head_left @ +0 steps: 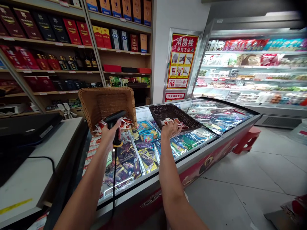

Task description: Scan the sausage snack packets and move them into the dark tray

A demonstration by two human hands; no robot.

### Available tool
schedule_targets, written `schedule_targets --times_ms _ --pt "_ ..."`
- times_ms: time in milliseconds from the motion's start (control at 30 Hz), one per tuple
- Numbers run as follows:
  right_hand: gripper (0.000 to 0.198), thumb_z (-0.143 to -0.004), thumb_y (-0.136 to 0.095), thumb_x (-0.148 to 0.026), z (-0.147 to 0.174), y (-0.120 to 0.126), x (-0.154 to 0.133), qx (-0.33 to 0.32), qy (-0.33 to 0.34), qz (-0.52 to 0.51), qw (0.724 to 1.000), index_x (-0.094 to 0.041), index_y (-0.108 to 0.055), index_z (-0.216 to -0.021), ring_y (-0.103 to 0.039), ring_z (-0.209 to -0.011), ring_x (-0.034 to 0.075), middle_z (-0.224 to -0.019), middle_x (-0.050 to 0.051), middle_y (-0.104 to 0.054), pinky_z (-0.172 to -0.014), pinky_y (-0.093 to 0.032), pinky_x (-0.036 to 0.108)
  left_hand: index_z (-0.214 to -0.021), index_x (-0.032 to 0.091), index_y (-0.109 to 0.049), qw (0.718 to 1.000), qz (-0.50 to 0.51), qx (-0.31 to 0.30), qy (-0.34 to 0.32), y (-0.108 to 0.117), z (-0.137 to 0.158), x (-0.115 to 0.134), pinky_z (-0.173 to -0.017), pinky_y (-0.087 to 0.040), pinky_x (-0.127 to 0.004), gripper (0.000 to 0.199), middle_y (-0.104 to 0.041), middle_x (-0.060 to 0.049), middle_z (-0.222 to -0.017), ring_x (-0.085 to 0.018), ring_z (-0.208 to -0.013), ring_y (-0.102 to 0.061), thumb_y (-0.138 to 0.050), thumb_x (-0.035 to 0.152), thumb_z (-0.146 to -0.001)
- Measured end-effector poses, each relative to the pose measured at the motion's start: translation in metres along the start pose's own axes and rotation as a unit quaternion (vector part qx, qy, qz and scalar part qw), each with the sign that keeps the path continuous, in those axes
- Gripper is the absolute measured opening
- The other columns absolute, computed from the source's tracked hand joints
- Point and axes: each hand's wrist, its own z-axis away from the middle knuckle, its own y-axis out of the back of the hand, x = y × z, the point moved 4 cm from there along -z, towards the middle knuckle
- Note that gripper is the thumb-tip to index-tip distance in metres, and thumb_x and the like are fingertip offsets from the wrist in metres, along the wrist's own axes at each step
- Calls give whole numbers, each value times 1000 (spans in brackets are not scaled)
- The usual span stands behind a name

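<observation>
My left hand (109,132) is closed around the handle of a black handheld barcode scanner (116,117), whose cable hangs down in front of the freezer. Just behind it, a tan wicker basket (107,99) is tilted toward me, with small red-and-white snack packets (126,123) along its lower side. My right hand (171,128) is in a dark brown woven basket (189,120), its fingers closed on similar small packets (181,123). Both baskets are on top of the glass-lidded chest freezer (203,144). My fingertips are partly hidden.
Bagged frozen goods (148,140) show through the freezer's glass. A white counter (31,185) with a black device (26,137) stands at left. Boxed bottles fill the shelves (59,41) behind. A red stool (248,139) and a lit refrigerated display (251,67) are at right.
</observation>
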Motion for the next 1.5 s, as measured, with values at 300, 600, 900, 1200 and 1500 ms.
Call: schedule_targets --times_ms 300,600,900,1200,1500 --pt "36 -91 -47 -8 54 -15 -60 -194 147 -120 962 -17 -75 -111 -58 -123 32 -129 18 -65 -111 -38 55 -79 21 -51 972 61 219 66 97 -5 -33 -40 -39 -22 38 -50 8 -51 -9 -40 -44 -82 42 -69" --pt "22 -92 -57 -13 120 -98 -135 -373 291 -92 876 -21 -67 -111 -67 -101 23 -110 11 -71 -88 -53 33 -83 21 -52 981 67 181 32 95 -3 -53 -44 -41 -23 48 -52 7 -57 -10 -45 -49 -82 55 -66" --pt "41 -90 -61 -15 132 -154 -161 -483 257 68 834 -12 -58 -131 -70 -114 30 -116 20 -73 -97 -51 41 -83 22 -52 981 106 160 32 97 -1 -54 -43 -42 -25 51 -52 8 -53 -11 -42 -48 -84 55 -65" --pt "18 -90 -62 -25 112 -110 -140 -410 130 -189 883 -19 -71 -105 -70 -103 23 -108 9 -74 -91 -55 35 -82 23 -52 986 80 144 25 91 1 -50 -40 -40 -25 47 -52 6 -55 -12 -42 -48 -82 56 -68" --pt "38 -59 -88 -27 102 -74 -58 -426 -279 -539 671 -24 -58 -83 -72 -80 17 -81 -1 -73 -83 -61 34 -76 23 -53 991 59 111 38 73 3 -57 -38 -37 -25 48 -53 4 -56 -11 -41 -47 -84 57 -64"
